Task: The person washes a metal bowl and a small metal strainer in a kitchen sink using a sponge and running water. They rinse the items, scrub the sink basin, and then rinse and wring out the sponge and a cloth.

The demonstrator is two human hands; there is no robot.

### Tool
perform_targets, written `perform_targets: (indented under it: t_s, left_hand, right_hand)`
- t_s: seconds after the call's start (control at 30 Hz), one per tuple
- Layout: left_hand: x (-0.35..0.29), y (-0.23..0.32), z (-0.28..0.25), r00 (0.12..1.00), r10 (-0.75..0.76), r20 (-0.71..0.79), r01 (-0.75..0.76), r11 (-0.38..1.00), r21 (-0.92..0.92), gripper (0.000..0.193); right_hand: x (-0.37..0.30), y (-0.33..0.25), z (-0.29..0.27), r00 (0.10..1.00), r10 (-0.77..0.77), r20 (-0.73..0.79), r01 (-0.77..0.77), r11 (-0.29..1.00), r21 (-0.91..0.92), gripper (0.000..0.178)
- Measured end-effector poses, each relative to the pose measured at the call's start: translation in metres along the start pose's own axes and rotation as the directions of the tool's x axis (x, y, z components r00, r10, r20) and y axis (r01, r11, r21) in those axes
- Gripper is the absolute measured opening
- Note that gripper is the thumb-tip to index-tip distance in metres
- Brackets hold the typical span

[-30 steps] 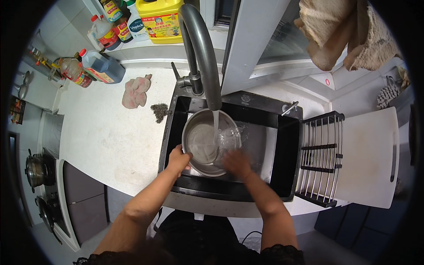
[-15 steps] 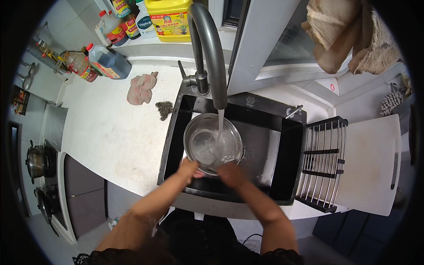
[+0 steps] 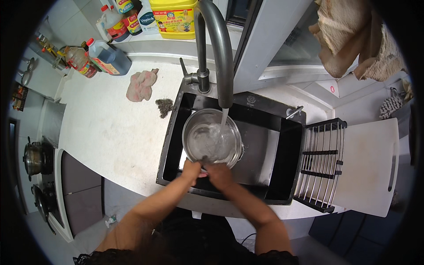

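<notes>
Left hand (image 3: 191,172) and right hand (image 3: 219,176) side by side (bare, both), forearms (image 3: 164,194) angled inward.

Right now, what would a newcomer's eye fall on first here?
Probably the metal bowl in the black sink, where water pours from the tall arched faucet and the left hand and right hand are at its near rim. Next, perhaps, the bright yellow container on the ledge beyond, left of the faucet.

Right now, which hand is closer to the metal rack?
Right. The right hand is left of the rack; the left hand is farther left, both at the near side of the pan.
</notes>
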State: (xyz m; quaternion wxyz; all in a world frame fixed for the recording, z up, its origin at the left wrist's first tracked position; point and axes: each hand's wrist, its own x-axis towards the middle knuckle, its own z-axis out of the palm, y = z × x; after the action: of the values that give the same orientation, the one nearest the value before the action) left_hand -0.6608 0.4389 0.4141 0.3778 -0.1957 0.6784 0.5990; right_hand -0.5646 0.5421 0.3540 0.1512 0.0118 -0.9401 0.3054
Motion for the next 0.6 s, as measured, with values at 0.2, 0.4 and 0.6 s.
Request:
perform_targets:
  t_s: [0.2, 0.4, 0.6]
  left_hand:
    - [0.01, 0.03, -0.033, 0.971, 0.161, 0.176, -0.201, 0.951, 0.236, 0.041]
    - [0.016, 0.017, -0.023, 0.951, 0.255, 0.174, -0.301, 0.89, 0.341, 0.07]
    - [0.02, -0.015, -0.019, 0.915, 0.372, 0.155, -0.403, 0.844, 0.354, 0.076]
  right_hand:
    - [-0.015, 0.046, -0.004, 0.98, -0.094, 0.174, 0.122, 0.98, -0.154, 0.035]
    - [-0.006, 0.055, -0.018, 0.954, 0.155, 0.257, -0.019, 0.886, -0.463, 0.057]
    - [0.005, -0.001, 0.017, 0.972, 0.178, 0.153, -0.191, 0.979, 0.075, 0.063]
